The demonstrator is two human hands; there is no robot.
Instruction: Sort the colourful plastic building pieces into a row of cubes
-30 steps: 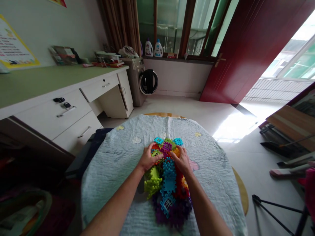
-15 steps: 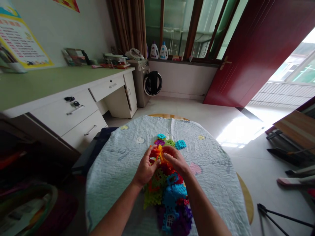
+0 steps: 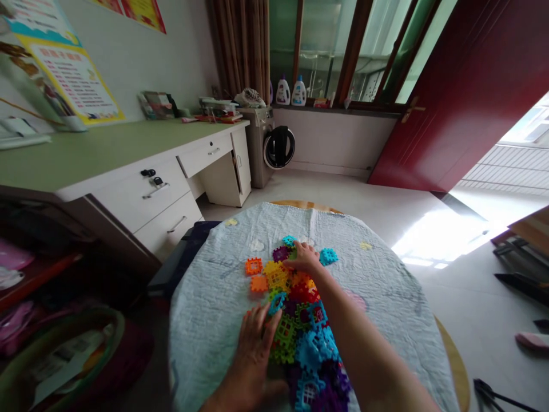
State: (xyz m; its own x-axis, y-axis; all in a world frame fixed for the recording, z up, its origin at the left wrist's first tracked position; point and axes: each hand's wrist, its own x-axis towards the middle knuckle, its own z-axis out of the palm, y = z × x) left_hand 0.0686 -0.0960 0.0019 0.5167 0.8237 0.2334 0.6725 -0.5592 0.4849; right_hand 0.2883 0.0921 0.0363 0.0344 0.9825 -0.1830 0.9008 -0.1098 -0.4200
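Observation:
Colourful interlocking plastic building pieces lie in a heap down the middle of the cloth-covered table. My right hand point(image 3: 305, 257) reaches over the far end, fingers stretched out above a mostly covered green piece, near a purple piece point(image 3: 281, 253) and two blue pieces, one of them point(image 3: 328, 256) to its right. My left hand point(image 3: 256, 337) is spread at the heap's left side, beside green pieces point(image 3: 285, 332) and a blue piece point(image 3: 277, 303). Between the hands sit yellow pieces point(image 3: 277, 275) and red pieces point(image 3: 305, 292). Two orange pieces, one a square frame point(image 3: 253, 265), lie left of the yellow.
A pale patterned cloth point(image 3: 210, 309) covers the round table. Left stands a green-topped desk point(image 3: 128, 140) with drawers; a basket point(image 3: 115, 337) is lower left. Beyond are a washing machine point(image 3: 257, 143) with its door open and a red door point(image 3: 412, 114).
My hands were together around orange and yellow pieces; now they are apart. The right went forward, the left back toward me. Orange pieces now show on the cloth. The view has turned slightly left.

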